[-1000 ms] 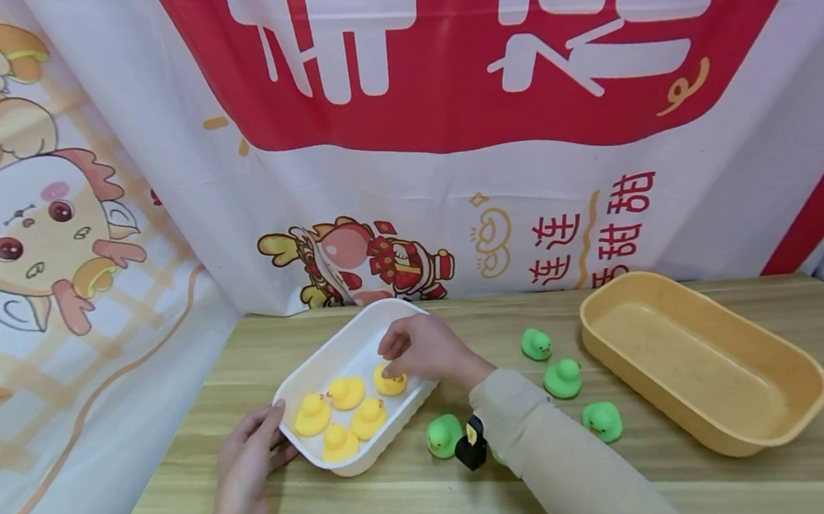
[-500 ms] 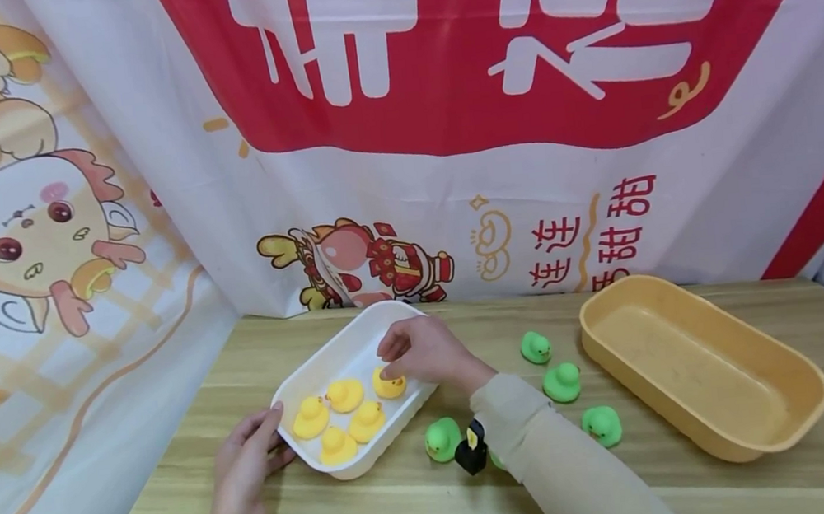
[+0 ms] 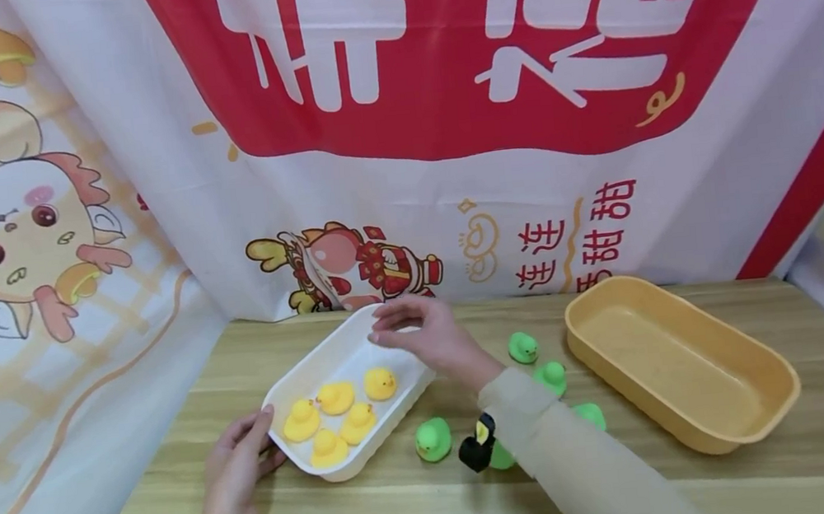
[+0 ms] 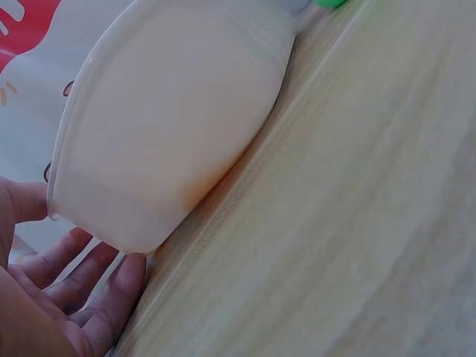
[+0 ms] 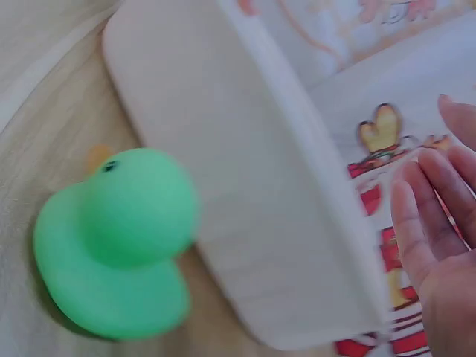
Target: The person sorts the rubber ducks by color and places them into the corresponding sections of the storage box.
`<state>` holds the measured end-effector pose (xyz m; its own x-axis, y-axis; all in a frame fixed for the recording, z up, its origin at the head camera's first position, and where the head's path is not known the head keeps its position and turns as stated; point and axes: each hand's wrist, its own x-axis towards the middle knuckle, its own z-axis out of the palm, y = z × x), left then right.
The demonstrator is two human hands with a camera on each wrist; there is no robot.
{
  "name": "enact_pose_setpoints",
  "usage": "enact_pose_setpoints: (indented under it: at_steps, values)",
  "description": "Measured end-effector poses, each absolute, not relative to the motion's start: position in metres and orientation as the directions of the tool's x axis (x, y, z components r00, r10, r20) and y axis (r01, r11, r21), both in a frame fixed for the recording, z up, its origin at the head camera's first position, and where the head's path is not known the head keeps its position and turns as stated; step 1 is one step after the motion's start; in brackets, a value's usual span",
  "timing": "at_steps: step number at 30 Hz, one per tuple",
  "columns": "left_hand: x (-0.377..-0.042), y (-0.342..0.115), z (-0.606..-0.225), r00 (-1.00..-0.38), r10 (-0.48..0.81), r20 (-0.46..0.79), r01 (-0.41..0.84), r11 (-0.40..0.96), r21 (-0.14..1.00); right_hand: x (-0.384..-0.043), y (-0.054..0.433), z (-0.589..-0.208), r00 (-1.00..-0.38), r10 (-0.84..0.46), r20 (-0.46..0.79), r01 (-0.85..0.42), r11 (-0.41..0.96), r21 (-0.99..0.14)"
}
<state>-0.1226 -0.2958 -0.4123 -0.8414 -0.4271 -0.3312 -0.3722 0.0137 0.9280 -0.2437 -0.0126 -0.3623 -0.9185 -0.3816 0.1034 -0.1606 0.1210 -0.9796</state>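
Note:
Several yellow rubber ducks (image 3: 358,423) lie in a white plastic tub (image 3: 390,412). My left hand (image 3: 234,464) grips the tub's near left end; in the left wrist view its thumb is at the rim and its fingers press the outer wall below. Over the tub's far right end hovers my right hand (image 3: 423,334), holding nothing, its fingers relaxed and slightly bent. In the right wrist view, a green rubber duck (image 5: 119,238) stands beside the tub's outer wall. More green ducks, including one (image 3: 433,439) near the tub, sit on the table, some partly hidden by my right sleeve.
A tan plastic tub (image 3: 677,347) with nothing in it stands on the right of the wooden table (image 3: 377,513). A printed cloth (image 3: 442,180) hangs behind the table's back edge, and another covers the left side. A black wrist camera (image 3: 478,447) hangs by my right cuff.
My right hand has let go of the yellow duck at the right of the white tub and risen up and away from it. My left hand keeps its hold.

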Motion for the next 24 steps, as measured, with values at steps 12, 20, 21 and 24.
enact_pose_setpoints:
  at_steps: [12, 20, 21, 24]
  values:
    - [-0.123, -0.300, -0.411, -0.841, -0.421, -0.341, -0.380, 0.011, 0.925, -0.182, 0.146, -0.302, -0.969, -0.074, 0.234, -0.244, 0.203, -0.948]
    - [-0.121, -0.297, -0.403, -0.861, -0.434, -0.265, -0.356, 0.143, 0.923, -0.154, 0.272, -0.353, -0.959, 0.223, 0.177, 0.019, 0.670, -0.743]
    - [-0.121, -0.294, -0.398, -0.858, -0.460, -0.231, -0.340, 0.170, 0.925, -0.151, 0.286, -0.361, -0.953, 0.244, 0.178, 0.049, 0.707, -0.705]
    - [-0.115, -0.278, -0.376, -0.820, -0.565, -0.090, -0.272, 0.246, 0.930, -0.146, 0.320, -0.380, -0.945, 0.271, 0.186, 0.092, 0.762, -0.641]
